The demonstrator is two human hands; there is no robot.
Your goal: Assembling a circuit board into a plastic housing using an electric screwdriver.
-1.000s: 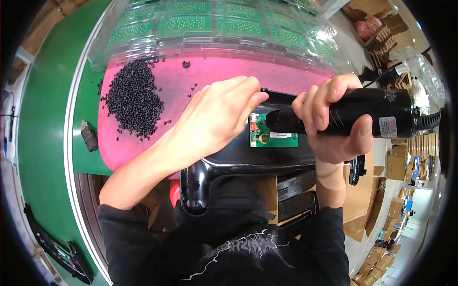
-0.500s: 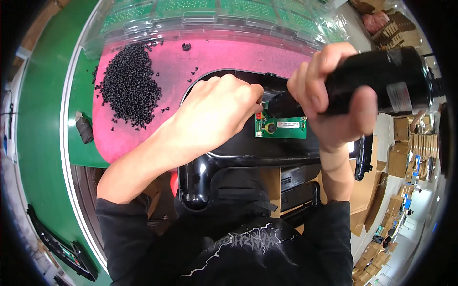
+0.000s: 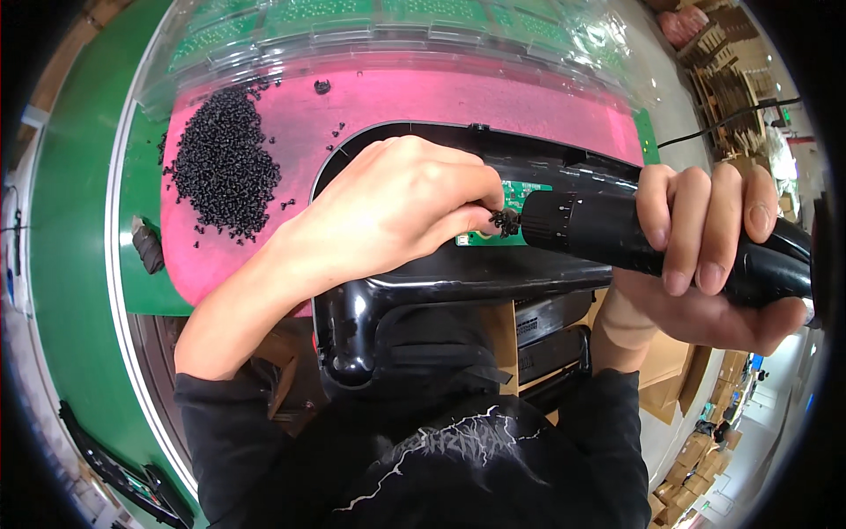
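Head view advice: with left hand (image 3: 397,207) pinching small black screws (image 3: 505,220) at electric screwdriver (image 3: 617,231) tip, right hand (image 3: 705,256) wrapped tight, keep bit square over green circuit board (image 3: 520,198) at 1 o'clock in black housing (image 3: 458,278)

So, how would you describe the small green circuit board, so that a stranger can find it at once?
Start at the bright pink mat on the bench and find the glossy black plastic housing lying on it. In its recess, between the left hand's fingertips and the nose of the black electric screwdriver, sits the small green circuit board. It is the only green part inside the black shell.
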